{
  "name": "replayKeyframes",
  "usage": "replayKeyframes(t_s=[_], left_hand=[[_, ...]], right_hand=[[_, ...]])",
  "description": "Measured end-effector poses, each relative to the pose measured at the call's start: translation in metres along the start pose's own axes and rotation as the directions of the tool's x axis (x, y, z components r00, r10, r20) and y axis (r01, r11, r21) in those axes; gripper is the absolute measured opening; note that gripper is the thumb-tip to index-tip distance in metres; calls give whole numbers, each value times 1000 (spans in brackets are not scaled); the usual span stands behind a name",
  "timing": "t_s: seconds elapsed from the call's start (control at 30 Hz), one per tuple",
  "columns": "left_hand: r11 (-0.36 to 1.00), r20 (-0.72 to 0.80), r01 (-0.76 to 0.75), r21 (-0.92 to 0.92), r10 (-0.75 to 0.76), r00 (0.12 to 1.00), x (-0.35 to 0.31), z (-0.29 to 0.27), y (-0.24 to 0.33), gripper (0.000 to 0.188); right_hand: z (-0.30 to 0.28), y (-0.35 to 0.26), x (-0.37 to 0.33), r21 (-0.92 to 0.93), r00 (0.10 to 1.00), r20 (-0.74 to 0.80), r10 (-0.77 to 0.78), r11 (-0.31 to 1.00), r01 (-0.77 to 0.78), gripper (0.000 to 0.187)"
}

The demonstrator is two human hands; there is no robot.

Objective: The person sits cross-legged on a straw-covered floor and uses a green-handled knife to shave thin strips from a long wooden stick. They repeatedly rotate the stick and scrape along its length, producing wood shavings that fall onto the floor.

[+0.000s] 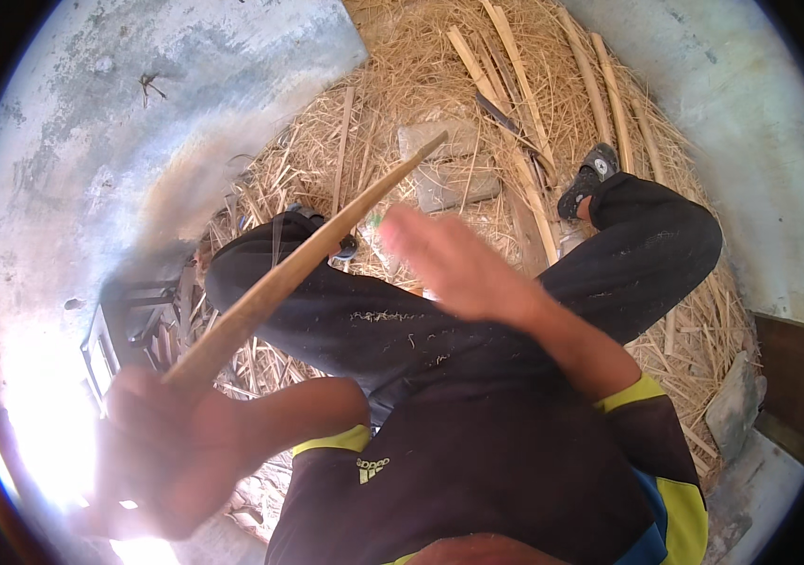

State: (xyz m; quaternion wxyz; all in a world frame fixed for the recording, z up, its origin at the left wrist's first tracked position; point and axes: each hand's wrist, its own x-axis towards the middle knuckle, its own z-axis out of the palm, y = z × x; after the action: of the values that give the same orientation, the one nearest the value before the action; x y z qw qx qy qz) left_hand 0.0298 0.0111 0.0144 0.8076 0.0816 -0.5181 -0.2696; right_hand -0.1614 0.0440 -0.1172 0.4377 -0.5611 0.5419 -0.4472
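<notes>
At the lower left, my left hand (171, 447), smeared by motion, is closed round the near end of a long bamboo strip (317, 247). The strip slants up and to the right over my legs, narrowing toward its far tip. My right hand (454, 264) is in mid-air over my lap, just right of the strip and apart from it. Its fingers look stretched out toward the upper left, though blurred, and nothing shows in them.
I sit with bent legs (637, 250) spread on a straw-littered floor (402, 47). Flat bricks (458, 184) lie between my feet. Long split strips (524, 85) and a dark curved blade-like tool (515, 127) lie beyond. Pale walls (176, 94) rise on both sides; a stone (733, 405) is at right.
</notes>
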Motion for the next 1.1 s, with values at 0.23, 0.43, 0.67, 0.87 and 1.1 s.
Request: replayKeyframes(t_s=[0.23, 0.43, 0.67, 0.87, 1.1], left_hand=[[916, 432, 276, -292, -131, 892, -2, 3, 11, 51], [844, 543, 339, -415, -69, 837, -4, 8, 3, 55], [844, 580, 346, -409, -53, 813, -1, 1, 2, 57], [823, 564, 353, -445, -49, 824, 3, -9, 0, 55], [888, 433, 243, -390, -56, 900, 0, -9, 3, 57]], right_hand=[[12, 17, -17, -345, 991, -130, 21, 936, -65, 37], [7, -10, -22, -323, 999, 3, 41, 946, -38, 39], [5, -3, -23, -413, 996, 10, -93, 906, 89, 34], [-6, 44, -6, -477, 996, -30, 83, 875, -87, 37], [-17, 73, 11, -519, 975, -78, 210, 826, -220, 45]])
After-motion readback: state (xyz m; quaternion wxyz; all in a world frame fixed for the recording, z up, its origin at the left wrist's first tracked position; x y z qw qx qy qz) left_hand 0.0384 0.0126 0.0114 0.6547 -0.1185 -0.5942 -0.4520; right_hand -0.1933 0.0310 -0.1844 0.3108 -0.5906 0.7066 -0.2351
